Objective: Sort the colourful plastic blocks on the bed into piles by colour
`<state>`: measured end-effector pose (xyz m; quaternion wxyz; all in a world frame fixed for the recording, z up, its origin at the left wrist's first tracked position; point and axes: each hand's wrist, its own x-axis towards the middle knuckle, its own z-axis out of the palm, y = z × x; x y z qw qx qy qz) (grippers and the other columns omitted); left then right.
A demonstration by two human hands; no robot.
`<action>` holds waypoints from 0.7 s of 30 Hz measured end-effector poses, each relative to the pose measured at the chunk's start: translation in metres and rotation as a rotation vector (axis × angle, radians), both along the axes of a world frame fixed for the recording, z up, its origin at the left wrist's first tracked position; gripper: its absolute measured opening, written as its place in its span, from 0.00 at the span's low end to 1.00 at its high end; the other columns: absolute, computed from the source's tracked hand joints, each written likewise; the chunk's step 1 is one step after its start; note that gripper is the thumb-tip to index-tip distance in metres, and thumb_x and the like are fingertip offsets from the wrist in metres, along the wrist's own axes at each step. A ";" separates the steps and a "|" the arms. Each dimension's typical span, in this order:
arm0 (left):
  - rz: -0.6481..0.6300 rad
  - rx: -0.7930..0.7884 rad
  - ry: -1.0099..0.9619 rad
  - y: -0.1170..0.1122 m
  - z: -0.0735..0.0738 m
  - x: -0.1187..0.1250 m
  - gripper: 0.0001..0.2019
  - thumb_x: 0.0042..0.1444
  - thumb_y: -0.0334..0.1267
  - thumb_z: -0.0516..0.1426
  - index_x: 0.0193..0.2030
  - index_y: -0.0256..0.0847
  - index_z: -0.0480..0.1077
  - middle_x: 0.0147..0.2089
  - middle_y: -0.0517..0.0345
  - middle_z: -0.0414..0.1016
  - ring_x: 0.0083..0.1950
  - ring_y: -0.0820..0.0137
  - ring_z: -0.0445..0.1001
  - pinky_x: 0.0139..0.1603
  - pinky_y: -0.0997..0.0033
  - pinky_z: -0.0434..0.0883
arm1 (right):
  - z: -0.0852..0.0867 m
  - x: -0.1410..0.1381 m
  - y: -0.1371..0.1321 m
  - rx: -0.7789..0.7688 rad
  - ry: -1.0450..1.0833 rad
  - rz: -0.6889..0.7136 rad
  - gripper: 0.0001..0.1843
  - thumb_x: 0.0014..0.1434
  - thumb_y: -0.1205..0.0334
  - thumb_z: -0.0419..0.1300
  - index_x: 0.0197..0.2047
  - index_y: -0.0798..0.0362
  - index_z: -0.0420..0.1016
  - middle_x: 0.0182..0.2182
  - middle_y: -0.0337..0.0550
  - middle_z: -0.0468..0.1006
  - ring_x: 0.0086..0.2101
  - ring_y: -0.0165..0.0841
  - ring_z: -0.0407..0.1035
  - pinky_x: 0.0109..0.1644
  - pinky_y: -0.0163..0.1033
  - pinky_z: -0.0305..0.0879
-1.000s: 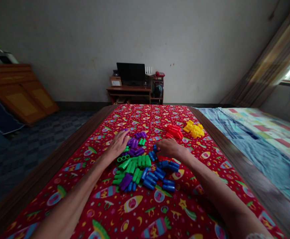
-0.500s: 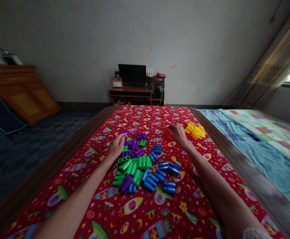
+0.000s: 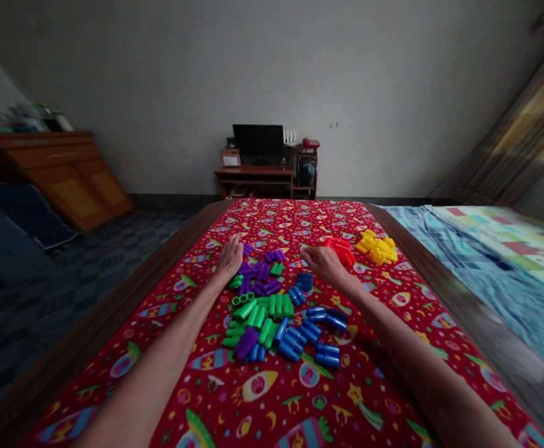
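My left hand rests at the left edge of the purple plastic blocks, its fingers stretched forward beside them. My right hand is over the cloth, just left of the red blocks, with its fingers curled together. Whatever may be inside those fingers is hidden. Between my forearms lie green tube-shaped blocks, one with its round open ends facing me. Blue blocks spread to their right, and a lone purple block sits on the near green and blue ones.
Yellow blocks are heaped at the right side of the table. A red patterned cloth covers the tabletop, with dark wooden edges showing. Beyond stands a desk with a monitor. A bed adjoins on the right.
My right hand has moved left off the red blocks, which now show more fully. My left hand has slid a little forward. The whole view has turned slightly left.
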<state>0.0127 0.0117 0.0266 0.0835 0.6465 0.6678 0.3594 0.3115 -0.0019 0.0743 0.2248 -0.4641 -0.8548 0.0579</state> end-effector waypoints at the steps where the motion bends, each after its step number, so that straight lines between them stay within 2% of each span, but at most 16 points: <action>1: -0.063 -0.050 0.013 0.006 0.002 0.004 0.27 0.64 0.44 0.38 0.60 0.36 0.67 0.63 0.43 0.69 0.70 0.59 0.59 0.69 0.47 0.55 | -0.007 -0.008 -0.004 -0.019 0.055 0.065 0.18 0.68 0.59 0.48 0.48 0.57 0.77 0.40 0.52 0.81 0.41 0.35 0.73 0.44 0.35 0.63; 3: -0.172 -0.095 0.032 0.012 0.006 0.017 0.27 0.64 0.45 0.38 0.58 0.38 0.69 0.60 0.47 0.73 0.66 0.62 0.65 0.66 0.53 0.62 | -0.021 -0.021 -0.011 -0.047 0.153 0.173 0.21 0.68 0.58 0.47 0.57 0.58 0.71 0.50 0.55 0.77 0.50 0.36 0.70 0.53 0.39 0.63; 5: -0.297 -0.124 0.036 0.011 0.010 0.033 0.27 0.65 0.47 0.37 0.55 0.42 0.72 0.57 0.53 0.76 0.63 0.66 0.69 0.64 0.60 0.66 | -0.030 -0.028 -0.013 -0.089 0.227 0.235 0.23 0.69 0.58 0.46 0.61 0.58 0.66 0.55 0.56 0.73 0.54 0.36 0.67 0.57 0.41 0.61; 9: -0.629 -0.210 0.012 -0.007 0.024 0.058 0.30 0.66 0.48 0.33 0.60 0.43 0.69 0.61 0.59 0.72 0.65 0.69 0.67 0.64 0.64 0.65 | -0.032 -0.025 -0.009 -0.194 0.313 0.152 0.23 0.68 0.60 0.47 0.63 0.57 0.64 0.51 0.53 0.76 0.49 0.37 0.71 0.53 0.41 0.66; 11: -0.676 -0.199 0.027 -0.021 0.034 0.062 0.29 0.67 0.49 0.34 0.64 0.43 0.65 0.65 0.59 0.68 0.66 0.69 0.65 0.65 0.64 0.64 | -0.030 -0.021 -0.005 -0.190 0.279 0.127 0.24 0.64 0.64 0.52 0.63 0.56 0.65 0.50 0.52 0.78 0.48 0.38 0.72 0.52 0.42 0.66; 14: -0.640 -0.147 0.125 -0.054 0.047 0.058 0.29 0.68 0.51 0.37 0.67 0.41 0.61 0.68 0.55 0.63 0.68 0.67 0.62 0.68 0.62 0.60 | -0.031 -0.020 0.000 -0.128 0.216 0.196 0.28 0.59 0.68 0.57 0.63 0.55 0.66 0.53 0.53 0.76 0.50 0.38 0.71 0.54 0.43 0.66; 16: -0.604 -0.098 0.237 -0.087 0.050 0.057 0.28 0.67 0.53 0.41 0.69 0.43 0.58 0.70 0.53 0.59 0.70 0.63 0.58 0.71 0.57 0.56 | -0.032 -0.021 0.002 -0.106 0.185 0.287 0.26 0.59 0.69 0.57 0.62 0.54 0.68 0.53 0.53 0.76 0.51 0.38 0.71 0.55 0.43 0.65; 18: -0.648 -0.071 0.396 -0.124 0.048 0.060 0.29 0.64 0.56 0.48 0.70 0.51 0.56 0.72 0.54 0.55 0.73 0.56 0.51 0.71 0.47 0.51 | -0.032 -0.023 0.004 -0.117 0.162 0.347 0.22 0.60 0.68 0.57 0.58 0.55 0.72 0.50 0.51 0.78 0.49 0.37 0.72 0.54 0.41 0.65; 20: -0.744 -0.065 0.539 -0.157 0.042 0.069 0.31 0.60 0.57 0.54 0.69 0.61 0.55 0.73 0.59 0.51 0.74 0.50 0.46 0.70 0.38 0.47 | -0.031 -0.024 0.005 -0.146 0.171 0.326 0.18 0.60 0.68 0.56 0.53 0.55 0.75 0.46 0.49 0.81 0.45 0.36 0.74 0.51 0.39 0.67; 21: -0.767 -0.048 0.580 -0.168 0.039 0.073 0.30 0.60 0.55 0.55 0.69 0.62 0.54 0.73 0.60 0.51 0.74 0.50 0.46 0.70 0.35 0.45 | -0.030 -0.024 0.006 -0.162 0.186 0.292 0.17 0.60 0.67 0.56 0.52 0.55 0.76 0.43 0.48 0.82 0.43 0.35 0.75 0.49 0.38 0.67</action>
